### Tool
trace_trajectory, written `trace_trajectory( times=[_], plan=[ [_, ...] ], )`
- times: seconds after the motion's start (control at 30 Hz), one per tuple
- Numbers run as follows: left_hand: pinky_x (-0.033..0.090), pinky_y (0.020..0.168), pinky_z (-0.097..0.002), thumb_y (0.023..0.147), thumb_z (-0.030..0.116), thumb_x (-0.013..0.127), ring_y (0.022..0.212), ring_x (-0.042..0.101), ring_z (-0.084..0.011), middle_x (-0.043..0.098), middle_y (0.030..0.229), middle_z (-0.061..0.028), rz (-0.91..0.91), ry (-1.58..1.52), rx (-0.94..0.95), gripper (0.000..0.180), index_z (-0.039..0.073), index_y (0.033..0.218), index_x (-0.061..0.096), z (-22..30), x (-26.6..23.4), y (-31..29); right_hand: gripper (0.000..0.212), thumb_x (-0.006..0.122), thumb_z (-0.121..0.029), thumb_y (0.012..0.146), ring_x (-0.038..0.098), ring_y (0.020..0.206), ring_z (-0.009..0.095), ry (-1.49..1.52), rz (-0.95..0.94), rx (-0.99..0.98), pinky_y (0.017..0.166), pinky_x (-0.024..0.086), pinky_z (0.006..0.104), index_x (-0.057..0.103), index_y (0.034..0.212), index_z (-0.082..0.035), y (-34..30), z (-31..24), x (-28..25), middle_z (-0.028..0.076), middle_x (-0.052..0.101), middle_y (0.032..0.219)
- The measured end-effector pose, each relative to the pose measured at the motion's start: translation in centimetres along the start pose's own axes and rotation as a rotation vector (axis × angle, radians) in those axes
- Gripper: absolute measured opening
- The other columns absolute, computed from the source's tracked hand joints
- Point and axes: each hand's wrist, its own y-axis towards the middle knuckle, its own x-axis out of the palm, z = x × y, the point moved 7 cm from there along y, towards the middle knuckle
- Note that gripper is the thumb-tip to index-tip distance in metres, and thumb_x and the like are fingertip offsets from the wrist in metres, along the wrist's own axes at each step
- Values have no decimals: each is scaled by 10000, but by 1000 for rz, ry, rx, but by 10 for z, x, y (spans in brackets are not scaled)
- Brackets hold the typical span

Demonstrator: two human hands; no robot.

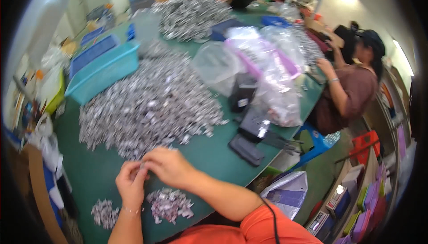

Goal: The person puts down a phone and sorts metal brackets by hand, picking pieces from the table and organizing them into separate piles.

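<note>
My left hand (130, 185) and my right hand (170, 167) meet at the near side of the big heap, fingertips pinched together. Between them shows a bit of a small grey piece (142, 165); fingers cover most of it, and its kind cannot be made out. Just beyond spreads a broad heap of small silvery-grey pieces (151, 101). Two smaller piles lie close to my forearms: a little grey one (105, 213) left of my left wrist, and a slightly pinkish one (170, 205) between my arms.
A teal bin (104, 74) borders the heap on the left. Black boxes (255, 123), a clear plastic tub (217, 68) and a purple crate with plastic bags (290, 63) occupy the green table's right side (209, 159). Another silvery heap (194, 16) lies farther back. A co-worker (356, 79) works at the right edge.
</note>
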Motion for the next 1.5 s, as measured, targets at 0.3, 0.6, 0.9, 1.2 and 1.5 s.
trace_trajectory(
  times=[0.3, 0.6, 0.9, 1.2, 1.5],
  plan=[
    [521, 712, -242, 791, -36, 704, 844, 607, -130, 589, 987, -65, -33, 29, 215, 226, -12, 1009, 652, 19, 17, 5, 131, 609, -21, 881, 619, 756, 132, 310, -92, 328, 673, 496, 250, 667, 992, 17, -4, 19, -9, 74, 649, 831],
    [508, 681, -235, 786, -42, 695, 787, 593, -106, 601, 927, -52, -50, 94, 145, 277, 14, 1053, 645, 15, 12, 1, 108, 619, -31, 899, 613, 754, 91, 555, -108, 479, 690, 501, 217, 657, 967, 44, -8, 18, -3, 47, 666, 841],
    [532, 705, -238, 880, 23, 643, 779, 633, -109, 640, 935, -54, 70, -102, -208, 239, -17, 1114, 615, 3, -10, 12, 87, 642, 92, 799, 637, 809, 133, 390, -4, 286, 713, 519, 248, 675, 855, 34, -1, 10, -16, 69, 660, 846],
    [542, 781, -291, 893, 69, 644, 832, 649, -160, 655, 940, -88, 67, -253, -241, 216, -26, 1085, 614, -8, -10, 16, 112, 606, 77, 691, 649, 750, 293, -123, -400, 64, 681, 529, 348, 662, 767, 17, -9, -3, 18, 125, 655, 817],
    [537, 805, -290, 920, 80, 608, 891, 649, -171, 659, 994, -110, 22, -364, -246, 212, -38, 1096, 621, -10, -6, 13, 132, 610, 108, 735, 669, 760, 192, 106, -473, 454, 672, 531, 275, 638, 833, 25, -21, 21, 23, 92, 655, 826]
  ],
)
